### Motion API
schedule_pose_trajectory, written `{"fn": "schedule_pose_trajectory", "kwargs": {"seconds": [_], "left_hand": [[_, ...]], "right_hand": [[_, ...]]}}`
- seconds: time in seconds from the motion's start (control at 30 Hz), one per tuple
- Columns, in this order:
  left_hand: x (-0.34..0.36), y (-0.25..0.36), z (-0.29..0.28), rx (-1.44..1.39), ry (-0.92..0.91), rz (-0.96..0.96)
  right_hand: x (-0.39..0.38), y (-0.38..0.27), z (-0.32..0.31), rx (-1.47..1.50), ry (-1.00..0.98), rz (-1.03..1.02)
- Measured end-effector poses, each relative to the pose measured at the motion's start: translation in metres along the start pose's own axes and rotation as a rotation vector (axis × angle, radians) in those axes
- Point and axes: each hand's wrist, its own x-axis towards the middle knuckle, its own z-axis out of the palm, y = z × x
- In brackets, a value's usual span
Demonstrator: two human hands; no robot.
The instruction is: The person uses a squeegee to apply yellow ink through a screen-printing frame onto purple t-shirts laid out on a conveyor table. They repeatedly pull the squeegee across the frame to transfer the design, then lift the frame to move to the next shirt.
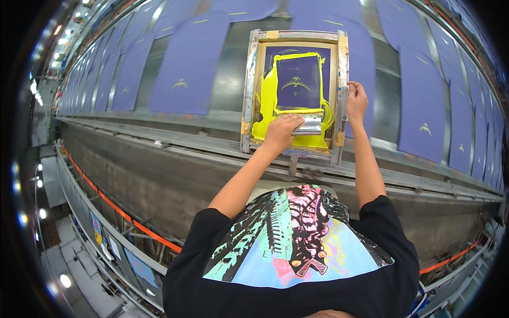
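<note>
A rectangular screen-printing frame [339, 53] with wood and metal rails lies on the long printing table. Bright yellow ink [263, 124] spreads around a dark inner rectangle [298, 74] bearing a small light design. My left hand [284, 132] is closed on a silver-bladed squeegee [310, 126] at the lower part of the screen, in the ink. My right hand [356, 100] has its fingers curled on the frame's right rail, beside a small metal fitting.
Purple fabric panels [182, 74] lie in rows along the metal table [238, 74] to both sides, several with small yellow marks. A metal rail [201, 138] runs along the near edge. A gray barrier with an orange strip [122, 211] curves behind me.
</note>
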Motion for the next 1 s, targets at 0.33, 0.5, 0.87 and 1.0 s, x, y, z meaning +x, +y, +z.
{"fn": "schedule_pose_trajectory", "kwargs": {"seconds": [0.33, 0.5, 0.87, 1.0], "left_hand": [[0.086, -0.068, -0.149, -0.055, 0.023, -0.040], [0.001, -0.204, -0.144, -0.064, 0.142, -0.228], [-0.082, -0.293, -0.044, -0.073, 0.200, -0.530], [-0.048, -0.216, -0.038, -0.029, 0.267, -0.077]], "right_hand": [[0.040, -0.146, 0.070, 0.064, 0.038, -0.132], [-0.013, -0.157, 0.227, 0.207, -0.125, -0.185], [-0.065, -0.028, 0.290, 0.261, 0.035, -0.165], [-0.020, -0.022, 0.213, 0.058, 0.076, -0.221]]}}
